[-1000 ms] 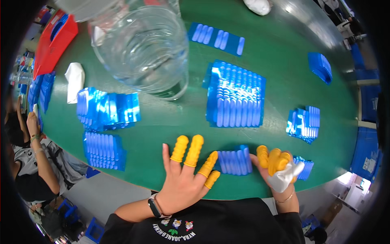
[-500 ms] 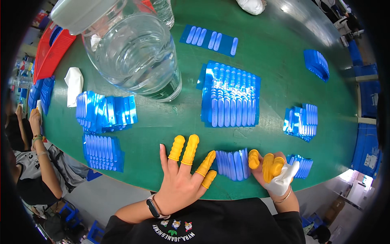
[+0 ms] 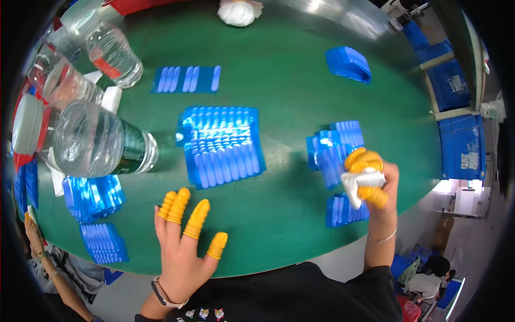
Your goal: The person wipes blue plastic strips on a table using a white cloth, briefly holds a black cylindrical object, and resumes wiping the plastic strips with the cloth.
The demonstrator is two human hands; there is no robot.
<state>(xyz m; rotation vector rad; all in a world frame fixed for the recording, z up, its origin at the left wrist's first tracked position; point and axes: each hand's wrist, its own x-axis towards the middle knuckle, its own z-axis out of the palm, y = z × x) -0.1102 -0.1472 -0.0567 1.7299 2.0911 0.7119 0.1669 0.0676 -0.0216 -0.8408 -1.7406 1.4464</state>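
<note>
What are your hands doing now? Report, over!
Left hand open. Right hand clutching white cloth, beside blue strips. Big bottle off left, clear of both hands.

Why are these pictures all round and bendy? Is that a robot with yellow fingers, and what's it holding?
It's no robot, just a person's two hands. A wide camera worn on their head looks down, and its lens bends straight edges. Those fingers are real, wearing yellow covers. On the green table lie stacks of blue sheets; clear bottles are at the left. The left hand is spread open, holding nothing. The right hand curls around a white wad, perhaps cloth; I can't tell whether it grips the blurry blue piece beside it too.
</note>
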